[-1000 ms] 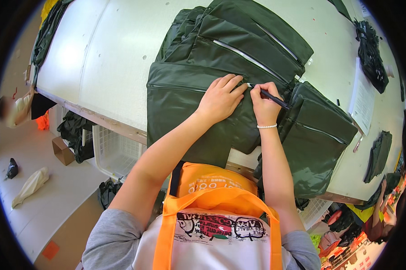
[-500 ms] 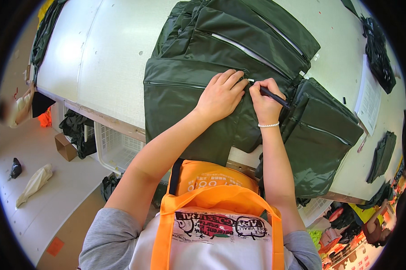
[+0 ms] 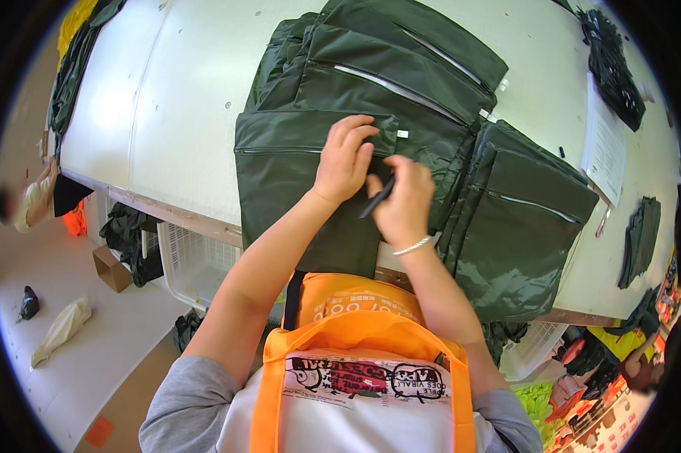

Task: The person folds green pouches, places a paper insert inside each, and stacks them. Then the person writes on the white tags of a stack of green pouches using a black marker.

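Observation:
My right hand (image 3: 407, 198) grips a black marker pen (image 3: 378, 198), its lower end slanting down to the left over the cloth. Beside it on the left, my left hand (image 3: 343, 160) rests at the upper right part of a dark green fabric piece (image 3: 280, 189) with a zipper across it. Its fingers are bent and a little apart, with nothing visible in them. Just past the fingertips a small white label (image 3: 403, 134) shows at the edge of the fabric. More dark green zippered pieces (image 3: 385, 57) lie overlapped behind, and another stack (image 3: 521, 226) sits to the right.
White paper sheets (image 3: 603, 143) and a black plastic bundle (image 3: 612, 72) lie on the right of the white table (image 3: 182, 98). Folded dark cloth (image 3: 639, 241) is farther right. A white plastic basket (image 3: 197, 249) stands below the table edge. Other people are at far left and far right.
My right hand has drawn back from the white label toward me and left, turning the pen downward. My left hand has shifted slightly left, its fingers more bent. The label is now uncovered.

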A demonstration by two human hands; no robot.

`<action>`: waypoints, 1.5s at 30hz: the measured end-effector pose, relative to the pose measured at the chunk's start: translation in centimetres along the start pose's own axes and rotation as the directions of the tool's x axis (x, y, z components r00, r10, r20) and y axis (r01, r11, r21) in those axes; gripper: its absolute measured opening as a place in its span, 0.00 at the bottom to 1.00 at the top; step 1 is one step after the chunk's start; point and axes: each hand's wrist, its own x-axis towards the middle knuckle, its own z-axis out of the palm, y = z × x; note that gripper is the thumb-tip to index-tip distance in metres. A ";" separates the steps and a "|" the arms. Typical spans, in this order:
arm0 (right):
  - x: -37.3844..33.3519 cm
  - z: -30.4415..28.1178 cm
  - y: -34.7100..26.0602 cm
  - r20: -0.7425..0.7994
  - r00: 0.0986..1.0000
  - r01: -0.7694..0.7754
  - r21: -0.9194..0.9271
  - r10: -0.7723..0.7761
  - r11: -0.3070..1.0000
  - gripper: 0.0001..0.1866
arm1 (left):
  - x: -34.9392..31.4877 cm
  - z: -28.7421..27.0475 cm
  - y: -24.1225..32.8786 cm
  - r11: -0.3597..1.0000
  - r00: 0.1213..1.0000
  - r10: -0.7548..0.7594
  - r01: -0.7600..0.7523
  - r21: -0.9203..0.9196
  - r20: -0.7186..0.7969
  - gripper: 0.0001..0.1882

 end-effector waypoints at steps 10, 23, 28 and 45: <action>-1.2 -18.5 1.5 -0.313 0.903 -0.162 0.386 0.294 0.908 0.10 | 6.1 -0.5 4.1 0.997 0.975 0.058 -0.067 -0.036 -0.215 0.17; -1.1 -21.7 12.1 -0.486 0.868 -0.189 -0.134 0.102 0.973 0.19 | 0.4 2.3 3.2 0.886 0.923 -0.070 -0.116 0.448 0.378 0.30; 2.2 -11.0 4.3 -0.157 0.947 -0.207 0.374 0.282 0.904 0.16 | -2.4 -1.6 3.6 0.851 0.934 -0.147 -0.048 0.522 0.325 0.26; 4.1 2.3 5.2 -0.124 0.975 -0.121 0.399 0.184 0.909 0.09 | -0.5 -0.7 1.8 0.826 0.953 -0.090 -0.091 0.557 0.290 0.18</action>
